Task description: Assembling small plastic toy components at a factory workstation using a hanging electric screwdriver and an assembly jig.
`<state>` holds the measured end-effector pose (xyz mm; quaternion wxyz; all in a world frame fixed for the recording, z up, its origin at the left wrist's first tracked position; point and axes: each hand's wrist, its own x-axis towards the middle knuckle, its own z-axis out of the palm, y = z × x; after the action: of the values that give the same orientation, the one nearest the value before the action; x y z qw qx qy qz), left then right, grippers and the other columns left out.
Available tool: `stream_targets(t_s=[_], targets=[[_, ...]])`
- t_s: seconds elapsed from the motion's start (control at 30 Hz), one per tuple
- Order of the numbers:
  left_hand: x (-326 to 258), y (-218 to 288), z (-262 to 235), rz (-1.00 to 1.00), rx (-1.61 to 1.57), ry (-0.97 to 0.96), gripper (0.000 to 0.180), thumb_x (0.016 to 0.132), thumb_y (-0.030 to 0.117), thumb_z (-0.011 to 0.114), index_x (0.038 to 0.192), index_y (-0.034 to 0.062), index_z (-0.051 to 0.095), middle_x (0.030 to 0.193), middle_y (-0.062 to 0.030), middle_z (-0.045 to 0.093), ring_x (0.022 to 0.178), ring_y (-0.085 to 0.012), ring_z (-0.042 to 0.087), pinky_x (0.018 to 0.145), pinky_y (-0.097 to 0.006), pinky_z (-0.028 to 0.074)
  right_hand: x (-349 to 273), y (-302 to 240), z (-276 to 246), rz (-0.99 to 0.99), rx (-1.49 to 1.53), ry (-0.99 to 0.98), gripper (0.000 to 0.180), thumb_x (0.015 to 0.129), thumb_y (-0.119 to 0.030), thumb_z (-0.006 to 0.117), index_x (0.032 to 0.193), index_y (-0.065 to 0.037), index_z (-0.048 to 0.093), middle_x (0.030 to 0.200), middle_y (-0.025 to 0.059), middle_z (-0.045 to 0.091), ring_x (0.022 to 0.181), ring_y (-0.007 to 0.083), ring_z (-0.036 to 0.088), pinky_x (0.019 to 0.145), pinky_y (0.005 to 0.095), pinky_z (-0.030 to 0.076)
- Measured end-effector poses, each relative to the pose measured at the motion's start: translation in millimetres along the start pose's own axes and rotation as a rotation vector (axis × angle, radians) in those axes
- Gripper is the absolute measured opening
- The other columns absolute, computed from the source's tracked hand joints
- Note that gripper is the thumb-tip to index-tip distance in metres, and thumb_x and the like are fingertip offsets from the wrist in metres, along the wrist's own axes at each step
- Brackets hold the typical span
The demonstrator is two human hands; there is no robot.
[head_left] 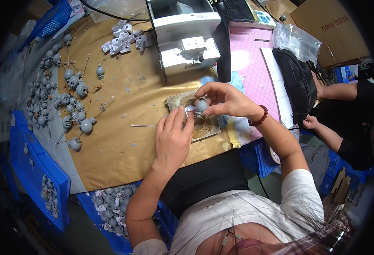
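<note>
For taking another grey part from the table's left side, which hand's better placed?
Left, likely. The left hand is nearer the loose grey parts; the right hand is farther off, pinching a grey round part.

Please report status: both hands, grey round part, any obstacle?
Right hand pinching grey ball-shaped part. Left hand at small white piece beside it. Hands over metal plate. No obstacle seen.

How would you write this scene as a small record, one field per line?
Right hand: holds grey ball
Left hand: at white piece, contact unclear
Under hands: metal plate
Beyond plate: white machine
Table: loose balls at left, white parts left of machine
Left of table: blue tray holding more balls
At right: black bag, another person's hand beside it
</note>
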<state>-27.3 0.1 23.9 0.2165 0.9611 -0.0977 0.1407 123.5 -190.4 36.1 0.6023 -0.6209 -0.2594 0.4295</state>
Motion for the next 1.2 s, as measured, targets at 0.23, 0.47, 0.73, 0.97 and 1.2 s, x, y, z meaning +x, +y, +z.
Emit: stream_targets(t_s=[0.23,0.47,0.73,0.97,1.2], targets=[[1.4,-3.0,-0.1,0.026,-0.009,0.008,0.036,0.076,0.008,0.073,0.112,0.0047,0.070,0.125,-0.0162,0.063,0.121,-0.0284,0.057,0.099,-0.042,0.044,14.1,-26.0,9.8,-0.112,-0.686,0.019,0.042,0.081,-0.010,0.079,0.119,-0.001,0.065,0.105,0.0124,0.066,0.090,0.0238,0.066,0.079,0.0355,0.053],[3.9,-3.6,-1.4,0.010,-0.028,0.000,0.034,0.074,0.009,0.074,0.108,0.0056,0.071,0.123,-0.0156,0.063,0.120,-0.0286,0.058,0.099,-0.042,0.044,41.4,-49.6,8.6,-0.156,-1.044,-0.209,0.033,0.078,-0.013,0.076,0.109,-0.002,0.071,0.098,0.0178,0.064,0.102,0.0361,0.062,0.089,0.0457,0.049],[31.0,5.3,-5.3,-0.168,-0.126,0.039,0.029,0.078,0.010,0.074,0.105,0.0064,0.067,0.106,-0.0110,0.065,0.103,-0.0318,0.061,0.088,-0.042,0.049,26.4,-40.0,18.2,-0.095,-0.984,0.005,0.049,0.079,-0.008,0.077,0.125,-0.006,0.060,0.105,0.0154,0.058,0.103,0.0356,0.059,0.085,0.0435,0.050],[43.1,7.7,-2.7,-0.185,-0.082,-0.037,0.030,0.077,0.010,0.076,0.104,0.0053,0.064,0.094,-0.0106,0.062,0.092,-0.0313,0.059,0.082,-0.043,0.049,22.7,-16.0,-19.1,-0.865,-1.013,0.680,0.058,0.078,0.000,0.073,0.133,-0.001,0.054,0.129,0.0211,0.056,0.116,0.0401,0.053,0.101,0.0472,0.043],[37.2,7.3,1.0,-0.185,-0.116,0.017,0.031,0.077,0.010,0.075,0.105,0.0046,0.064,0.093,-0.0111,0.061,0.091,-0.0317,0.058,0.078,-0.043,0.050,51.5,-5.8,-78.3,-0.235,-0.363,0.788,0.057,0.089,-0.015,0.074,0.135,0.005,0.047,0.120,0.0159,0.064,0.095,0.0176,0.065,0.085,0.0307,0.053]])
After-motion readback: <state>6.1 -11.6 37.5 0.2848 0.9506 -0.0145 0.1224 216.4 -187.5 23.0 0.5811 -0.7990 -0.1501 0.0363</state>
